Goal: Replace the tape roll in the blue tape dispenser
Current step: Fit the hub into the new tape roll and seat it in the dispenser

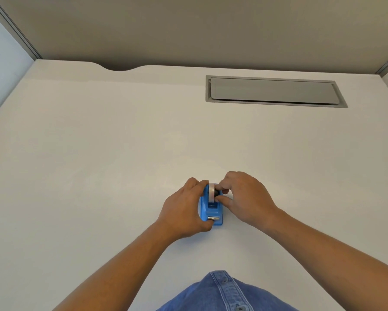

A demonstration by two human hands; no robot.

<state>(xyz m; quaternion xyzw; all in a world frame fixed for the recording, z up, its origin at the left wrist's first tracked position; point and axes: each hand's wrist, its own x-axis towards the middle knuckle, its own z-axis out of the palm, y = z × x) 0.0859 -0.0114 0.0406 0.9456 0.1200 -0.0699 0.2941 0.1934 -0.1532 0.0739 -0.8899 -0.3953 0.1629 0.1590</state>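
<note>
The blue tape dispenser stands on the white desk, and I take it as the landmark for all places. It is in the near middle part of the desk, with its metal cutting blade at the end that faces the person.

The left hand lies against the left side of the dispenser. Its fingers are curled around the body, the thumb near the blade end and the fingertips at the far end, so it grips the dispenser firmly.

The tape roll sits upright in the far part of the dispenser, on its edge, and its top rises above the blue walls. It is a clear, whitish roll. On its right side a dark core shows, but it is too small to tell more.

The right hand is just to the right of the dispenser. Its thumb and forefinger are closed in a pinch on the right side of the roll, around the dark core. I cannot tell if the roll is fully seated.

Far beyond the dispenser and to the right, a grey cable hatch is set into the desk. A brown partition wall stands behind the desk. Near to the person, below the dispenser, a denim shirt is visible.
</note>
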